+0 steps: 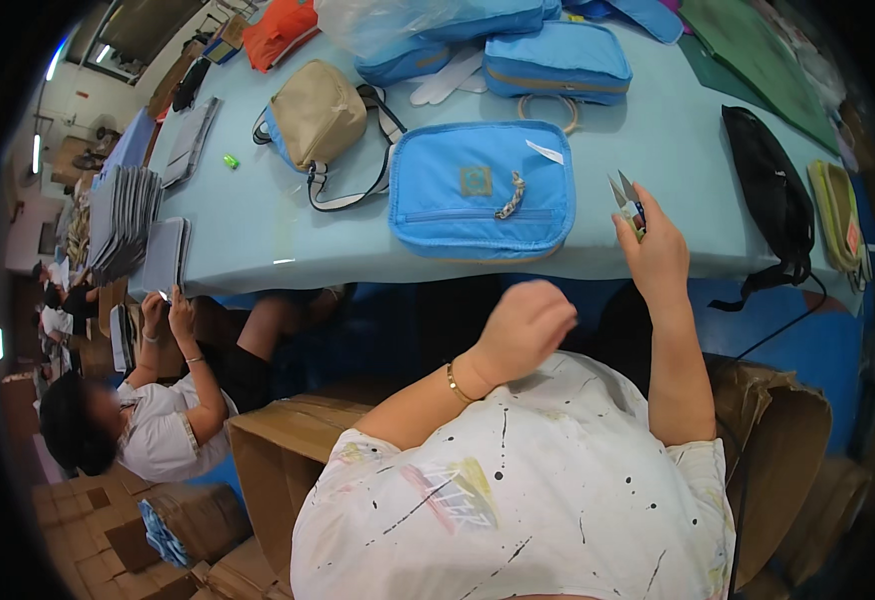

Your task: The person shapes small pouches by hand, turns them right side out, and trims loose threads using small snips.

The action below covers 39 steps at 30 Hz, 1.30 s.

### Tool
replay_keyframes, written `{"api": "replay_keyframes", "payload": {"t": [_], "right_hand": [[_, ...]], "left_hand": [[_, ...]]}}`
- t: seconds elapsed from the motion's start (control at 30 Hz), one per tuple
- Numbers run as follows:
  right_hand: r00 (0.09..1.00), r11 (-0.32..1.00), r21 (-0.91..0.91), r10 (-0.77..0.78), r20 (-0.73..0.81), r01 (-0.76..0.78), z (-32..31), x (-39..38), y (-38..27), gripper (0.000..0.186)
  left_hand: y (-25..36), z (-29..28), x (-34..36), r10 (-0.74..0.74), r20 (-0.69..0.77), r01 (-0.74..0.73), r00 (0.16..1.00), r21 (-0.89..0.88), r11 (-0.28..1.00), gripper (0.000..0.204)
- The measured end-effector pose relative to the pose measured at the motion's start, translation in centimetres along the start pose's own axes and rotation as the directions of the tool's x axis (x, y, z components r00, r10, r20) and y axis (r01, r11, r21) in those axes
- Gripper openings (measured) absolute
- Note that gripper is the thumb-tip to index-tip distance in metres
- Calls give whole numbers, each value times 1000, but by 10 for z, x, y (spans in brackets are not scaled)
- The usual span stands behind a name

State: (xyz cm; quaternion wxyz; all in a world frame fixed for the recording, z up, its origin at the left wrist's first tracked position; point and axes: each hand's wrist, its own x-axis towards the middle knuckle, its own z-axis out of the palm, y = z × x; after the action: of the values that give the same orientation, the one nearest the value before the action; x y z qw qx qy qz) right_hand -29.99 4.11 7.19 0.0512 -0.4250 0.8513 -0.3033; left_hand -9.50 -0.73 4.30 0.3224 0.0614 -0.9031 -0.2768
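Note:
A blue zippered pouch (pixel 438 160) lies flat near the table's front edge, with a small square patch, a patterned cord pull and a white tag on it. To its right, my right hand (pixel 658 255) grips a pair of thread snips (pixel 630 205), blades pointing up and apart from the pouch. My left hand (pixel 530 328) is raised between the pouch and my chest, its fingers curled in and slightly blurred. Whatever it may hold is hidden. Neither hand touches the pouch.
A beige bag (pixel 323 115) with a striped strap sits left of the pouch. Behind are more blue pouches (pixel 558 60) and a tape ring (pixel 550 115). A black bag (pixel 770 190) lies right. Cardboard boxes (pixel 278 450) flank me; a person (pixel 158 420) works at left beside stacked grey pieces (pixel 118 220).

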Motion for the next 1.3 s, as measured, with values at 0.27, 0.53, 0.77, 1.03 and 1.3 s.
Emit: {"api": "replay_keyframes", "payload": {"t": [0.27, 0.53, 0.77, 1.03, 1.3], "right_hand": [[1000, 994, 110, -7, -5, 8, 18, 6, 25, 45], [998, 999, 35, 39, 48, -41, 18, 24, 35, 45], [1000, 1000, 27, 9, 14, -10, 32, 48, 54, 43], [988, 987, 110, -108, -108, 120, 42, 44, 69, 42], [988, 985, 135, -87, -130, 105, 50, 50, 71, 42]], "left_hand": [[-43, -14, 8, -121, -435, 237, 892, 223, 946, 25], [-42, -21, 9, -246, -442, 268, 863, -14, 963, 13], [-44, -25, 17, -263, -388, 265, 883, -48, 963, 11], [-18, -9, 12, -31, -439, 104, 898, 143, 984, 19], [5, 29, 0, 168, -39, -169, 985, -22, 985, 10]]}}
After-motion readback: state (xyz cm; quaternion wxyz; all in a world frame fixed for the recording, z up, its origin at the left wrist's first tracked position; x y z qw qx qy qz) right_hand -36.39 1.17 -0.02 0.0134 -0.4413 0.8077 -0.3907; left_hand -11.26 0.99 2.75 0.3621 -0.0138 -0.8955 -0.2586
